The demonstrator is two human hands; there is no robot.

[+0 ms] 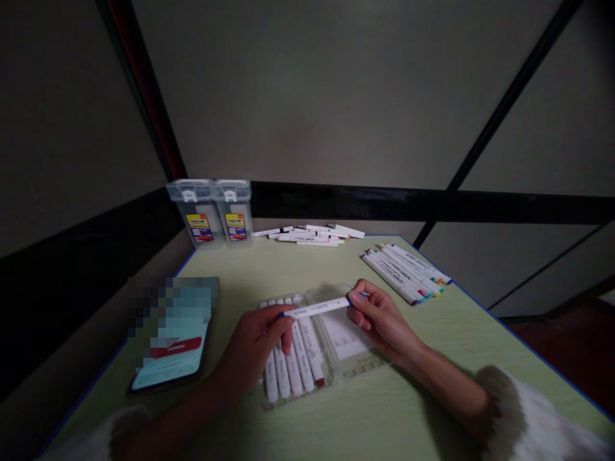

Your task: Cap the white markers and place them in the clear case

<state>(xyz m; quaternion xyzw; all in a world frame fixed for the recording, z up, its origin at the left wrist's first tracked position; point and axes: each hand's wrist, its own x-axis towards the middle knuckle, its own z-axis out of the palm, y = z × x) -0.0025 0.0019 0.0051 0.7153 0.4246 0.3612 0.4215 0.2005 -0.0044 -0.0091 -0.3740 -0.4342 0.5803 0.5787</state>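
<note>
A white marker [317, 310] with blue ends is held crosswise between my two hands. My left hand [262, 336] pinches its left end, and my right hand [377, 314] grips the right end with thumb and fingers. Below the marker lies an opened clear plastic case [331, 358]. In its left half several white markers [294, 365] lie side by side, one showing a dark red end; my left hand partly covers them. The case's other half, with a white paper insert [342, 336], spreads out under my right hand.
Two closed clear boxes [235, 211] with yellow labels stand at the back left. A loose pile of white markers [312, 235] lies along the back edge. Another group of markers [403, 272] rests at the right edge. A lit phone [177, 346] lies on the left.
</note>
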